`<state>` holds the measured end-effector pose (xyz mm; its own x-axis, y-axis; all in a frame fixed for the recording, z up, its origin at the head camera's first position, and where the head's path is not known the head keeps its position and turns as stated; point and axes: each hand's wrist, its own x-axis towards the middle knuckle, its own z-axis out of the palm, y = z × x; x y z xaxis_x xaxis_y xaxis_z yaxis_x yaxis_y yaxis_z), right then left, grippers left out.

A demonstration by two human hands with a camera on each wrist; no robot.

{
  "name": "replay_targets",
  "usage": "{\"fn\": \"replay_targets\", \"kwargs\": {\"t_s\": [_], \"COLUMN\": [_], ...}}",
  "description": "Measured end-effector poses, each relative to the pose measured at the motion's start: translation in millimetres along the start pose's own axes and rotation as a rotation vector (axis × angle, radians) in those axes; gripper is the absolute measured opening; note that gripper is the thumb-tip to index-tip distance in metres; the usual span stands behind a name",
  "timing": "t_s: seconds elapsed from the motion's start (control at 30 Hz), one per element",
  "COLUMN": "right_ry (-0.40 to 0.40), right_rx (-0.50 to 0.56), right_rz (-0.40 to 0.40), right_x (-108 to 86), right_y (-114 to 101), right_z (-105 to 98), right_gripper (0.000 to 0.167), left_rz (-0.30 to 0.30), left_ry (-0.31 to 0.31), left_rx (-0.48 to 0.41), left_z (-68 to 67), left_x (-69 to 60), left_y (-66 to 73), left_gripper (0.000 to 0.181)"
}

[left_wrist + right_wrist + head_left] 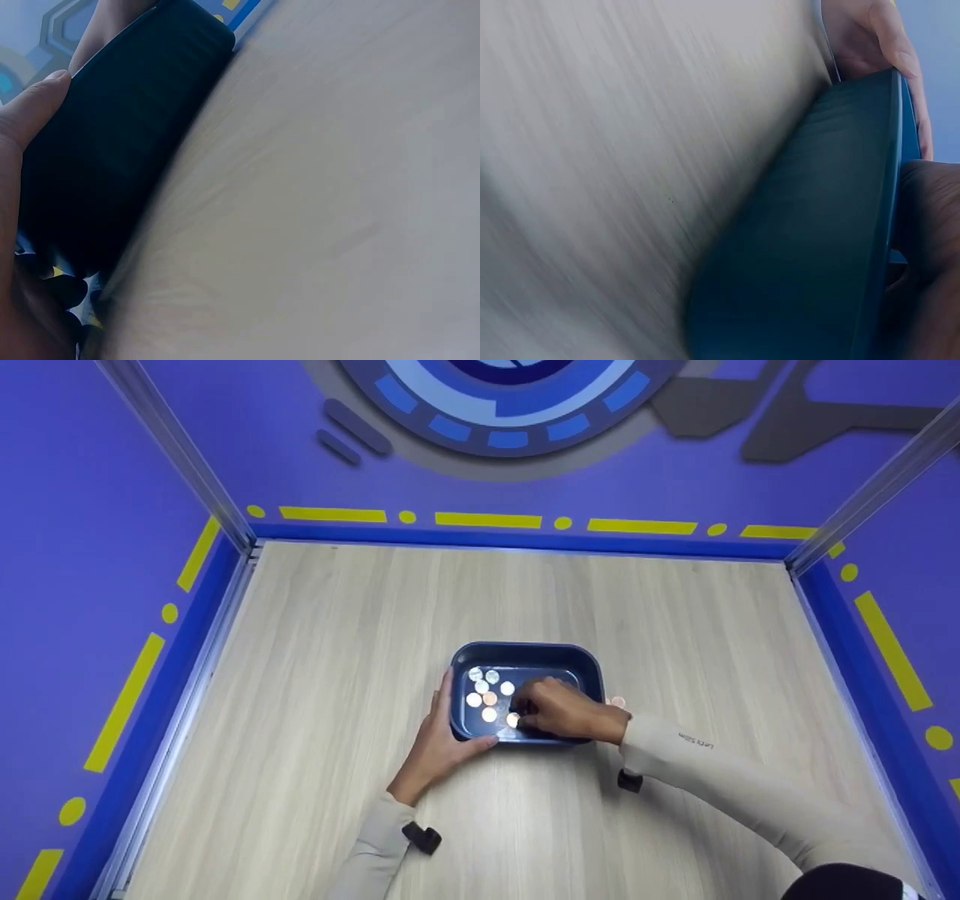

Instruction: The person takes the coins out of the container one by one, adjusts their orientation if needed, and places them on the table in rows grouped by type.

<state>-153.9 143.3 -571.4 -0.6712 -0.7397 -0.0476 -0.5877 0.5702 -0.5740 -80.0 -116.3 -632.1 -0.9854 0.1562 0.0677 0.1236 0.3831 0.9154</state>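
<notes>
A deep dark-blue rectangular tray (pixel 525 654) rests on the table. Several silver and copper-coloured coins (pixel 489 715) lie on its floor, mostly toward the left. My left hand (pixel 442 739) grips the near left corner, thumb along the front rim and fingers against the left wall. In the left wrist view, its thumb tip shows at the rim of the tray (pixel 127 127). My right hand (pixel 559 707) reaches over the right side into the tray, fingers curled down, pinching a coin (pixel 513 720) at the fingertips. The tray wall (pixel 802 217) hides those fingertips in the right wrist view.
One coin (pixel 617 702) lies outside the tray, just right of it by the right wrist. The light wood-grain table (pixel 352 622) runs back to blue-purple walls (pixel 480 495) with yellow markings, at the back and both sides.
</notes>
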Motion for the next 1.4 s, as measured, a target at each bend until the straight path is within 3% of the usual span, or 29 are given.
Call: {"fn": "replay_targets", "kwargs": {"t_s": [0.27,0.43,0.73,0.9,1.17,1.4], "right_ry": [0.007,0.029,0.037,0.102,0.239,0.338], "right_rx": [-0.052,-0.011,0.024,0.062,0.141,0.222], "right_rz": [-0.020,-0.013,0.019,0.043,0.093,0.158], "right_x": [0.6,1.1,-4.6,-14.9,-47.7,-72.1], "right_y": [-2.4,-3.1,-0.6,2.7,11.5,22.4], "right_z": [7.3,9.9,-4.6,-20.9,-44.4,-56.4], "right_gripper": [0.009,0.013,0.011,0.009,0.014,0.013], "left_rz": [0.025,0.028,0.003,0.003,-0.022,0.001], "left_ry": [0.005,0.008,0.008,0.006,0.007,0.008], "left_rx": [0.039,0.026,0.008,0.015,0.020,0.016], "left_z": [0.7,-0.2,1.3,0.0,0.2,-0.2], "left_x": [-0.8,0.0,0.1,0.4,-1.4,-1.1], "left_y": [-0.2,0.9,2.0,0.2,0.5,0.1], "left_gripper": [0.138,0.140,0.140,0.140,0.139,0.139]}}
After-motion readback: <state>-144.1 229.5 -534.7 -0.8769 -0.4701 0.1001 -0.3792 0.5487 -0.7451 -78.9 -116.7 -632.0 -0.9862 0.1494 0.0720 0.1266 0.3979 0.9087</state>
